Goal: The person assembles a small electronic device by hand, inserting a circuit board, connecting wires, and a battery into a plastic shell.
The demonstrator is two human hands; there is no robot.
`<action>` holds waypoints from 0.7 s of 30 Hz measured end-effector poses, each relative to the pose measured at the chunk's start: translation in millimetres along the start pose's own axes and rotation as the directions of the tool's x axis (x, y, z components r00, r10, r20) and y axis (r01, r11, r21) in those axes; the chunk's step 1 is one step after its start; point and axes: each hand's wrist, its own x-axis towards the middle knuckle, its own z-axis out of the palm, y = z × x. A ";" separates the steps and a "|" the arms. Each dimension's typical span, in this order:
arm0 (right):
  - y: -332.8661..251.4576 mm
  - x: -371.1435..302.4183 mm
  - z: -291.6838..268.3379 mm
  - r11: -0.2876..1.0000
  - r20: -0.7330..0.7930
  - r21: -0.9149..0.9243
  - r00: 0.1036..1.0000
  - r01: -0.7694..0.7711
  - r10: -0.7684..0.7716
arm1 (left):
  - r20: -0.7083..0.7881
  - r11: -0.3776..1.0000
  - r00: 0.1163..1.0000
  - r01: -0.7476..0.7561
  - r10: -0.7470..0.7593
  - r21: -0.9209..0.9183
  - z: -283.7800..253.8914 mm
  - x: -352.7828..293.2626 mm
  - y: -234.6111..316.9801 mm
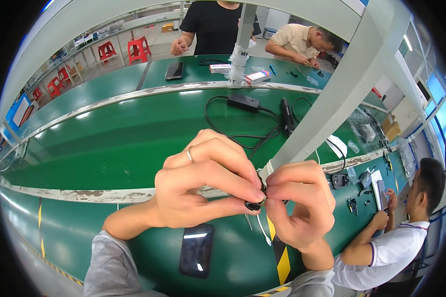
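A small black part point(254, 204) with a rounded glossy end is pinched between the fingertips of my left hand point(208, 178), which wears a ring. My right hand point(302, 198) meets it from the other side, its thumb and fingers pressed together at the part's edge. Most of the part is hidden by my fingers, so its kind cannot be made out. Thin white wires hang just below my fingertips, one ending in a white cable plug point(268, 241). On the green bench under my left wrist lies a black smartphone point(196, 250).
A black adapter box point(243, 102) with cable and a black car-charger plug point(287, 116) lie beyond my hands. A white metal post point(332, 94) slants down close to my right hand. Three people sit or stand around the benches. Red stools point(139, 49) stand far left.
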 end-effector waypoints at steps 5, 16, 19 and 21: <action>1.9 -1.2 0.1 0.999 0.004 0.043 1.000 -0.011 0.011 | 0.035 0.989 0.997 -0.067 0.062 0.133 -3.7 1.9 3.4; 1.1 0.9 -1.5 0.989 0.029 0.144 0.999 -0.046 0.042 | -0.034 0.995 0.999 0.001 0.003 0.103 -1.6 -0.3 12.6; 3.0 0.8 -4.1 0.981 0.044 0.184 0.997 -0.065 0.058 | 0.024 0.994 0.999 -0.033 0.031 0.106 -4.5 1.5 8.6; 1.0 1.7 -5.8 0.979 0.059 0.182 0.995 -0.094 0.084 | 0.025 0.996 0.999 -0.026 0.023 0.084 -4.9 1.1 6.1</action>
